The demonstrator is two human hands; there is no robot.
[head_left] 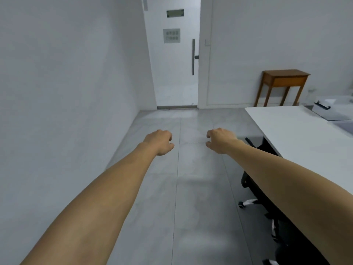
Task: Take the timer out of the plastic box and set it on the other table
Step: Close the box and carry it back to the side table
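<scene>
Both my arms reach forward over the grey floor. My left hand (160, 141) and my right hand (219, 140) hang side by side with fingers curled loosely downward, and neither holds anything. A clear plastic box (332, 109) with a black latch sits at the far right on the white table (298, 134). No timer shows in this view; the box's inside is too blurred to read. A small brown wooden table (284, 79) stands against the back wall, beyond the white table.
A white door (175, 58) with a long handle closes the corridor ahead. A white wall (66, 92) runs along the left. A black office chair (267, 203) with white castors is tucked under the white table's near edge on the right.
</scene>
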